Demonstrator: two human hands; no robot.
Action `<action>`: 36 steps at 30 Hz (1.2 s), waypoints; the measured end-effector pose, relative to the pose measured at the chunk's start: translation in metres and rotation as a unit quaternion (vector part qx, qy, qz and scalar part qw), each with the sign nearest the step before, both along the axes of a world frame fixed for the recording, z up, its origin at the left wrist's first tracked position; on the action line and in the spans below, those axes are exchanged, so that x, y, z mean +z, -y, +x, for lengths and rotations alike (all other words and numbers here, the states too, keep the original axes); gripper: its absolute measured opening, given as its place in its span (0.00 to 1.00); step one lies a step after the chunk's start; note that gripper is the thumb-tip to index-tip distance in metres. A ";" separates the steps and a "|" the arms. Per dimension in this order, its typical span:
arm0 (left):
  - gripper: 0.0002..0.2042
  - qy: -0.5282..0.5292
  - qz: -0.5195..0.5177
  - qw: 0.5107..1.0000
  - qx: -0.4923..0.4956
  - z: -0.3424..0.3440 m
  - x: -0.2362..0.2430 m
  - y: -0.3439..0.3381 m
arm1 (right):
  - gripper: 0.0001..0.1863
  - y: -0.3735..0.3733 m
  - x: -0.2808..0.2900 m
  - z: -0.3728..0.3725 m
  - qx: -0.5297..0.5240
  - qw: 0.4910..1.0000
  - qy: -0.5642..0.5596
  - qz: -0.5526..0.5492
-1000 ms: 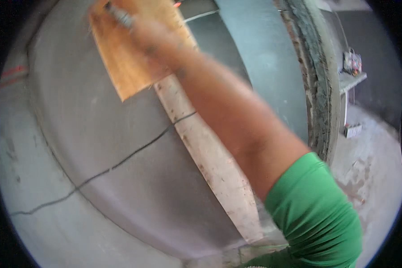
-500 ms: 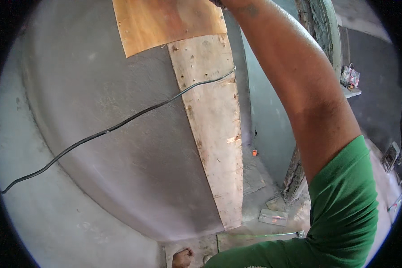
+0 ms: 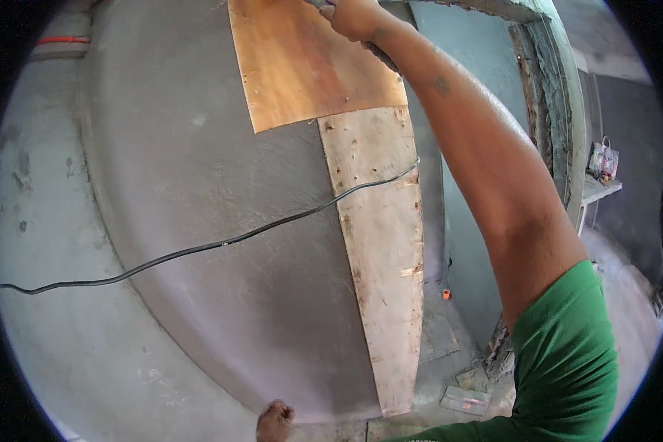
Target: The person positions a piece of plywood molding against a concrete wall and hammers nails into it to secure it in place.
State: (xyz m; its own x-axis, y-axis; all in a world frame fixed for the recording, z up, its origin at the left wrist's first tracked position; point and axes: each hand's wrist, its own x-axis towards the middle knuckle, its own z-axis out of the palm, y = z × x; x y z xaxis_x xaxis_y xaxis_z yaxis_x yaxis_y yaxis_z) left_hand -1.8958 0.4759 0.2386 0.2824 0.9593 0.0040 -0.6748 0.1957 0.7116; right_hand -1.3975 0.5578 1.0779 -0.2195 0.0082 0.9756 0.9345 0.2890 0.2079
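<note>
My right arm, in a green sleeve, reaches up, and my right hand (image 3: 353, 18) is closed around a grey, crusted tool handle (image 3: 381, 57) near the top edge. The tool's working end is out of view, so its kind does not show. Behind the hand, an orange-brown plywood sheet (image 3: 313, 70) overlaps a long, pale wooden board (image 3: 381, 243) against the grey plastered wall (image 3: 221, 177). A black cable (image 3: 225, 242) crosses the wall and the board. Low in the picture, my left hand (image 3: 275, 422) is curled into a fist; its inside is hidden.
A flat plastering trowel (image 3: 465, 400) lies on the floor at the lower right, with an orange cup-like piece (image 3: 446, 294) farther back. At right, a bag (image 3: 603, 160) stands on a ledge (image 3: 600, 190) beyond the rough opening edge. A red pipe (image 3: 65, 40) shows upper left.
The view has shifted, so the wall, boards and cable sit lower and farther right. My right hand and part of its tool have come into view. My left fist stays low and closed.
</note>
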 end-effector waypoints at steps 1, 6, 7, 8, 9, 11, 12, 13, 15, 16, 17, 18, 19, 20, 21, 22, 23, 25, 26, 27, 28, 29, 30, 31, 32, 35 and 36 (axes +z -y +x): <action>0.10 -0.051 -0.036 0.997 0.041 0.001 0.017 -0.011 | 0.14 0.002 -0.003 0.001 -0.004 1.000 0.002 0.000; 0.09 -0.044 0.008 0.998 0.050 0.015 0.131 -0.044 | 0.15 0.006 -0.012 0.010 0.044 0.996 0.084 -0.002; 0.05 -0.050 -0.024 0.995 0.081 0.020 0.158 -0.050 | 0.15 0.008 -0.011 0.012 0.042 0.996 0.084 -0.002; 0.04 -0.055 -0.055 0.991 0.111 0.027 0.183 -0.055 | 0.15 0.011 -0.010 0.013 0.022 0.997 0.071 -0.022; 0.04 -0.055 -0.056 0.991 0.108 0.032 0.208 -0.057 | 0.15 0.010 -0.011 0.014 0.002 0.997 0.057 -0.043; 0.07 -0.113 0.023 0.991 0.073 0.043 0.249 -0.062 | 0.15 0.010 -0.002 0.023 -0.005 0.997 0.051 -0.052; 0.07 -0.113 0.022 0.991 0.071 0.043 0.259 -0.070 | 0.15 0.010 -0.002 0.018 -0.001 0.997 0.046 -0.060; 0.07 -0.125 0.043 0.990 0.051 0.040 0.266 -0.077 | 0.15 0.011 -0.005 0.016 -0.003 0.997 0.046 -0.061; 0.08 -0.139 0.083 0.986 0.037 0.043 0.287 -0.085 | 0.17 0.018 -0.018 -0.001 0.014 0.998 0.030 -0.053; 0.08 -0.139 0.083 0.986 0.031 0.048 0.301 -0.089 | 0.17 0.020 -0.021 -0.004 0.009 0.998 0.029 -0.054; 0.07 -0.138 0.084 0.986 0.048 0.056 0.316 -0.093 | 0.17 0.025 -0.023 0.001 0.012 0.998 0.059 -0.009; 0.06 -0.137 0.080 0.985 0.070 0.061 0.326 -0.098 | 0.18 0.025 -0.026 0.001 0.020 0.995 0.091 0.032; 0.06 -0.137 0.078 0.985 0.067 0.064 0.337 -0.105 | 0.18 0.027 -0.027 0.002 0.017 0.995 0.091 0.029; 0.05 -0.132 0.085 0.986 0.054 0.065 0.346 -0.112 | 0.18 0.032 -0.030 -0.001 -0.001 0.999 0.049 -0.010; 0.06 -0.128 0.094 0.987 0.039 0.067 0.356 -0.119 | 0.18 0.042 -0.032 -0.007 -0.023 0.999 0.007 -0.047; 0.06 -0.128 0.086 0.987 0.048 0.065 0.365 -0.121 | 0.18 0.049 -0.041 -0.028 -0.013 0.998 0.008 -0.054; 0.08 -0.076 0.137 0.987 0.026 0.064 0.375 -0.123 | 0.18 0.065 -0.054 -0.052 -0.005 0.994 -0.049 -0.098; 0.11 -0.018 0.202 0.979 -0.025 0.080 0.407 -0.132 | 0.18 0.081 -0.048 -0.045 -0.037 0.990 -0.073 -0.112; 0.12 -0.033 0.230 0.973 0.005 0.084 0.421 -0.137 | 0.18 0.044 -0.037 -0.019 -0.030 0.990 -0.077 -0.116; 0.14 -0.032 0.275 0.961 -0.007 0.107 0.443 -0.146 | 0.18 0.043 -0.016 0.023 -0.044 0.998 0.041 0.008; 0.14 -0.032 0.274 0.961 -0.003 0.110 0.457 -0.149 | 0.18 0.035 -0.016 0.014 -0.018 0.979 0.165 0.116; 0.16 -0.051 0.318 0.947 0.013 0.115 0.471 -0.152 | 0.18 0.038 -0.018 0.014 -0.016 0.979 0.166 0.116; 0.18 -0.073 0.352 0.933 0.038 0.114 0.482 -0.157 | 0.18 0.057 -0.043 -0.024 -0.029 0.999 0.036 -0.001; 0.17 -0.079 0.330 0.938 0.062 0.100 0.492 -0.146 | 0.18 0.054 -0.062 -0.060 -0.013 0.988 -0.086 -0.124; 0.16 -0.073 0.323 0.943 0.043 0.114 0.512 -0.143 | 0.19 0.052 -0.052 -0.045 -0.032 0.994 -0.062 -0.080; 0.12 -0.101 0.381 0.918 -0.034 0.152 0.557 -0.144 | 0.19 0.081 -0.040 -0.032 -0.110 0.980 -0.113 -0.119; 0.12 -0.100 0.386 0.916 -0.043 0.163 0.565 -0.146 | 0.20 0.070 -0.023 -0.004 0.056 0.955 -0.204 -0.208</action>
State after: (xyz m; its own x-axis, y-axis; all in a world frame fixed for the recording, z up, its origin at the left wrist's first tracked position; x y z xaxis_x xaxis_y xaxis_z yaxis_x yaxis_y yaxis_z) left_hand -1.7330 0.6221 0.8039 0.4260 0.6672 0.6110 -0.5211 -0.3711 0.7686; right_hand -1.4012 0.4882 1.0551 0.1569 0.4131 0.8971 0.8716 0.3693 -0.3225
